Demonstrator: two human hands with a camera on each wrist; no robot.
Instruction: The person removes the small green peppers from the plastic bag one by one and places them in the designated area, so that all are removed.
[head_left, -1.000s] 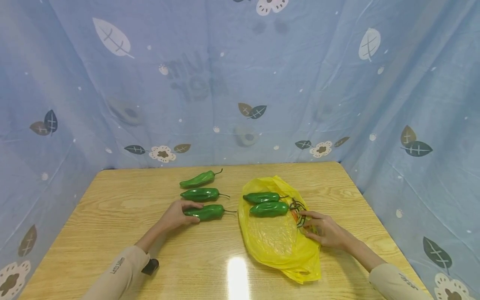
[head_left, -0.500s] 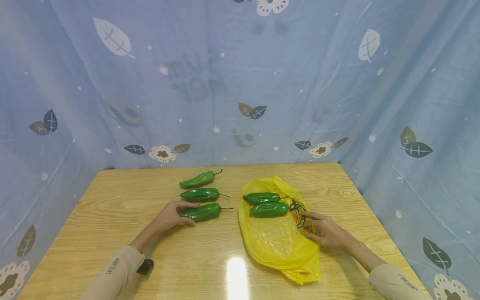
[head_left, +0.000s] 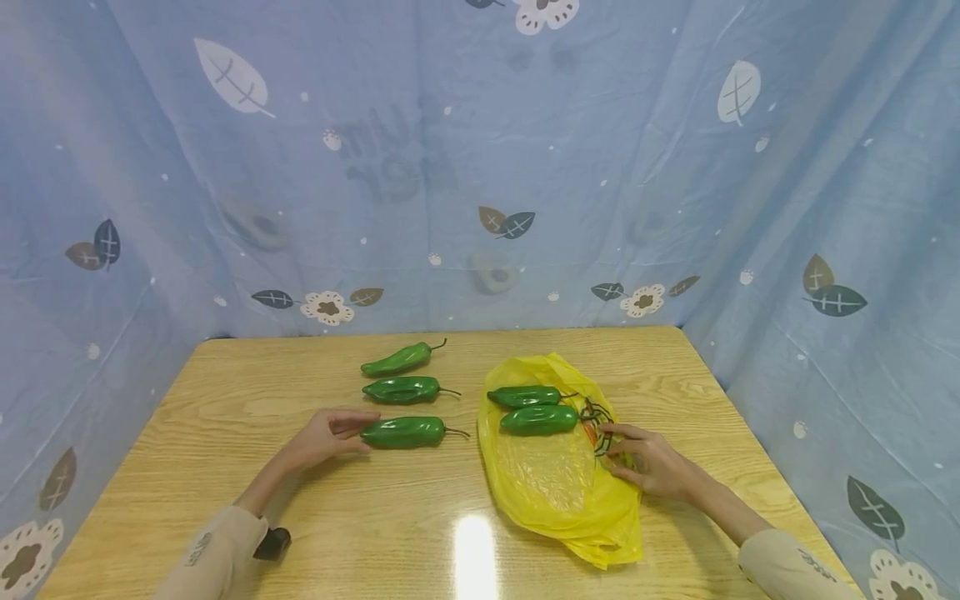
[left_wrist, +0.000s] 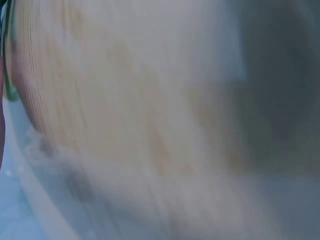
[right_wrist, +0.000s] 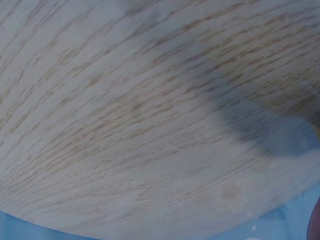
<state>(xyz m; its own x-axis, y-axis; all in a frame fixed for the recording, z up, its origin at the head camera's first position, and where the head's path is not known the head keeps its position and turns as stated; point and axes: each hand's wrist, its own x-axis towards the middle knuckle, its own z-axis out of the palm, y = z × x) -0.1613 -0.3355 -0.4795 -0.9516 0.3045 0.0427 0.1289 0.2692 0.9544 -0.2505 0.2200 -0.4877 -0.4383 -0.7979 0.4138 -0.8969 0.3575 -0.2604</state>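
Observation:
In the head view my left hand (head_left: pixel 322 439) is at the pointed end of a green chili pepper (head_left: pixel 405 432), finger and thumb spread on either side of its tip; contact there is unclear. Two more green peppers, a middle one (head_left: pixel 402 389) and a far one (head_left: pixel 397 359), lie behind it. My right hand (head_left: pixel 652 462) rests at the right side of a yellow plastic bag (head_left: pixel 543 475), its fingers loosely bent beside several dark stems (head_left: pixel 597 414) and a bit of red. On the bag lie two green peppers, a rear one (head_left: pixel 525 397) and a front one (head_left: pixel 540 420).
A wooden table (head_left: pixel 225 400) bears everything, with blue patterned cloth (head_left: pixel 420 167) behind and at both sides. A small black object (head_left: pixel 272 544) is by the left sleeve. Both wrist views show mostly blurred tabletop.
My left hand has drawn back to the left, from over the nearest pepper's body to its tip. That pepper shifted slightly left, then a little nearer. My right hand stays where it was.

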